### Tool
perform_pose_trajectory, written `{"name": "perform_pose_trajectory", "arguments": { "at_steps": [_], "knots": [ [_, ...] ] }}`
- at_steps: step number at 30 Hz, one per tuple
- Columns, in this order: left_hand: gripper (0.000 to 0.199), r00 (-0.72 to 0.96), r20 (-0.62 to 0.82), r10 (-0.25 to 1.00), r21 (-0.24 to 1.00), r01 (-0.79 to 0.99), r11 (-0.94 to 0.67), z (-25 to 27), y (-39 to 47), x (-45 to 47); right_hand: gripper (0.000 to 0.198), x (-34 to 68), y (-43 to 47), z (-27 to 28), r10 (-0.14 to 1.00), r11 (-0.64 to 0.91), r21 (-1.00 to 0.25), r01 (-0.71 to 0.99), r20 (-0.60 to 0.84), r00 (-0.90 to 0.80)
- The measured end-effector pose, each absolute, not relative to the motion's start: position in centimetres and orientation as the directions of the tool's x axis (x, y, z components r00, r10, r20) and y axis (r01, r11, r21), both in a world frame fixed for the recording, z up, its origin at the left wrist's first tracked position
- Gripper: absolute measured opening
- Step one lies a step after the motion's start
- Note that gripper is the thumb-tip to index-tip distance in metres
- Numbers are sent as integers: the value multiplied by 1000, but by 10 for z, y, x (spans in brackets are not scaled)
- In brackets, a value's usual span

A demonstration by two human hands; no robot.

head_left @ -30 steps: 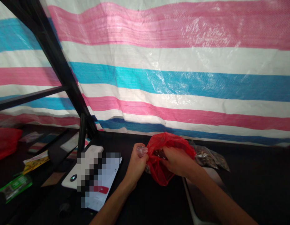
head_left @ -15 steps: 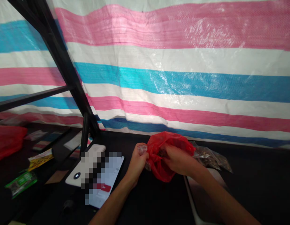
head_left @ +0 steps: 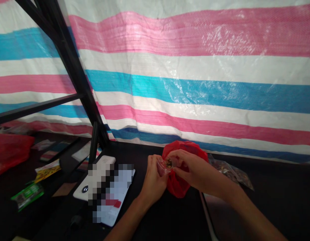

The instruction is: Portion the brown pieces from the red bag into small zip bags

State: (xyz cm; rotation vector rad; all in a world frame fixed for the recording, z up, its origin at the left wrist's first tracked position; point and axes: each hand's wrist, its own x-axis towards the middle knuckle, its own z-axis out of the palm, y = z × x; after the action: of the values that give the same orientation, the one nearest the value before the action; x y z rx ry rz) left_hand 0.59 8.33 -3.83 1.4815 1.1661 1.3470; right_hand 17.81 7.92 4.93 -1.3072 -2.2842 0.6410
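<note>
My left hand [head_left: 153, 182] is closed on a small clear plastic bag [head_left: 161, 166], pinched near its mouth. Right at that mouth, my right hand [head_left: 195, 170] has its fingers closed around what looks like a small clear cup [head_left: 173, 163] with brownish-gold bits [head_left: 169, 163] in it. Whether the bits lie in the cup or partly in the bag's mouth is hard to tell. Behind and below both hands an opened red plastic bag [head_left: 178, 187] stands on the black table, its inside mostly hidden by my right hand.
Clear bags of brownish bits [head_left: 235, 172] lie right of the red bag. A dark flat device [head_left: 220, 214] is under my right forearm. Left are a white device [head_left: 108, 162], a lit screen [head_left: 111, 214], a green packet [head_left: 28, 195], a yellow packet [head_left: 48, 170] and a black frame [head_left: 74, 77].
My right hand has come out of the red bag, bringing up the bits, and moved left to the small clear bag. My left hand has shifted slightly right and turned.
</note>
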Motion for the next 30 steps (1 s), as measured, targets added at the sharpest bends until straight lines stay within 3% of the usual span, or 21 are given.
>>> {"name": "perform_pose_trajectory", "arguments": {
  "at_steps": [4, 10, 16, 20, 23, 26, 30],
  "knots": [
    [20, 142, 325, 935, 930, 131, -343, -41, 84, 4, 36, 164, 79, 50, 838, 534, -465, 706, 180, -515],
    [27, 127, 313, 941, 930, 159, -331, -46, 83, 6, 49, 165, 81, 48, 768, 639, -320, 700, 199, -609],
    [26, 84, 287, 954, 936, 186, -298, -40, 80, 8, 46, 169, 83, 47, 749, 663, -331, 672, 276, -603],
    [23, 41, 302, 952, 917, 261, -302, -37, 80, 7, 37, 178, 86, 47, 808, 583, -386, 715, 366, -462],
    [24, -94, 220, 971, 927, 330, -178, -34, 81, 5, 31, 190, 89, 45, 884, 465, -364, 807, 242, -400],
    [25, -234, 93, 968, 940, 340, -8, -28, 80, 3, 30, 198, 92, 38, 933, 358, -253, 899, 47, -358],
    [26, -193, -38, 981, 922, 372, 109, -20, 75, 4, 28, 192, 91, 31, 930, 350, -179, 920, -49, -363]
  ]
}}
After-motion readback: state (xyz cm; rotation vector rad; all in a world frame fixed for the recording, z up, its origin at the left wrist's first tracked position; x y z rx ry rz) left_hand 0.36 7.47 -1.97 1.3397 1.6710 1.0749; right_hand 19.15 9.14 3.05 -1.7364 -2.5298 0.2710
